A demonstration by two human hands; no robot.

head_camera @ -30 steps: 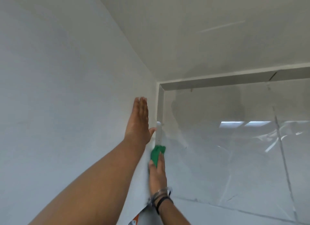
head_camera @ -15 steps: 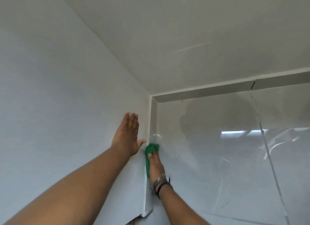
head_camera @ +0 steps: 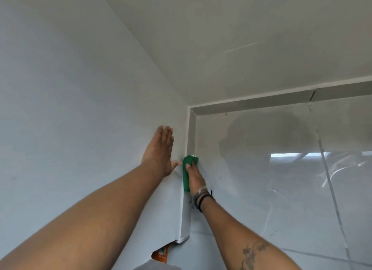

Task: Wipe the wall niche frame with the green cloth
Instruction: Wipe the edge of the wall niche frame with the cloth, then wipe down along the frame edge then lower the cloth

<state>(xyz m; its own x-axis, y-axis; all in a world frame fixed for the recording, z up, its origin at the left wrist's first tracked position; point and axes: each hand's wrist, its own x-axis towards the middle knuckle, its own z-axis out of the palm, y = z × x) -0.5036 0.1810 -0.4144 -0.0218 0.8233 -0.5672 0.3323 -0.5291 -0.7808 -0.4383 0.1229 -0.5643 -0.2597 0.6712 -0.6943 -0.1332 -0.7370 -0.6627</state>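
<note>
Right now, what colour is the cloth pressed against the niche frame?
Green, plain, no pattern; the cloth shows best in the head view, under the right hand.

So the wall [head_camera: 70, 108] is what's carrying everything here. Left hand [head_camera: 159, 150] lies flat on it, palm down, right beside the niche frame [head_camera: 191, 132]. Green cloth [head_camera: 186, 175] is pressed on the frame's upright edge under the right hand [head_camera: 194, 176], touching the left thumb.

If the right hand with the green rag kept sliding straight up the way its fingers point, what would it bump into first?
Probably the frame's top corner: the right hand presses the green cloth on the upright frame strip, which looks bare up to there.
</note>
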